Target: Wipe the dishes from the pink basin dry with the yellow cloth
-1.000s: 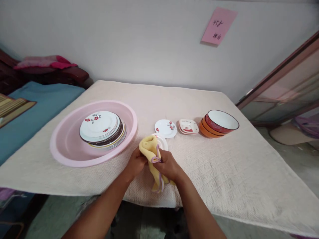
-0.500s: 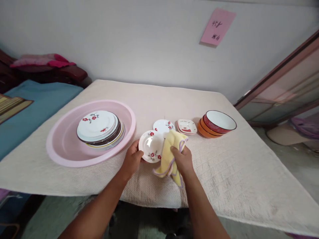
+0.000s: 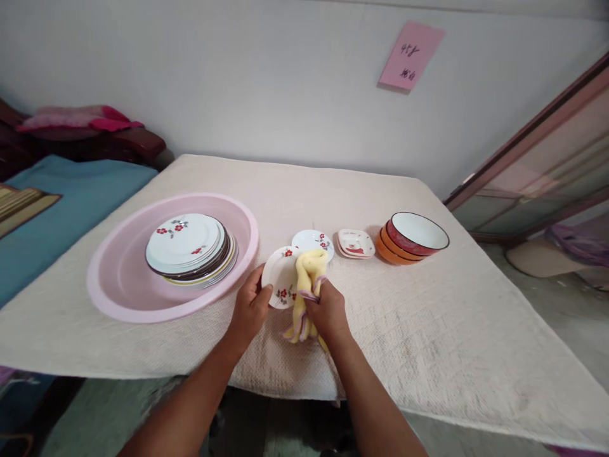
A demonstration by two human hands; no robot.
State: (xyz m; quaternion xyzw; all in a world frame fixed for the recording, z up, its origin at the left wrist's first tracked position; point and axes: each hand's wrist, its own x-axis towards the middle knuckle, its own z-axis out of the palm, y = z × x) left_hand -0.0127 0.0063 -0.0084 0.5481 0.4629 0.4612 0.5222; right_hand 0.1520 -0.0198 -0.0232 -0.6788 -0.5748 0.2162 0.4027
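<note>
My left hand (image 3: 250, 309) grips the near rim of a small white saucer (image 3: 282, 275) with red flowers, tilted toward me above the table. My right hand (image 3: 327, 310) is closed on a yellow cloth (image 3: 308, 271) with a purple hem, pressed against the saucer's right half. The cloth's tail hangs below my fingers. Just behind lies another small flowered saucer (image 3: 314, 240) flat on the cream tablecloth (image 3: 428, 317).
A pink basin (image 3: 118, 279) at the left holds a stack of flowered plates (image 3: 188, 244). To the right stand small square dishes (image 3: 356, 244) and stacked red and orange bowls (image 3: 413, 237). A pink note (image 3: 410, 56) hangs on the wall. A blue-covered bed (image 3: 71, 197) lies left.
The cloth first covered the saucer's left side, then swung off to the right, baring the saucer's face. Now it is back on the saucer's right half.
</note>
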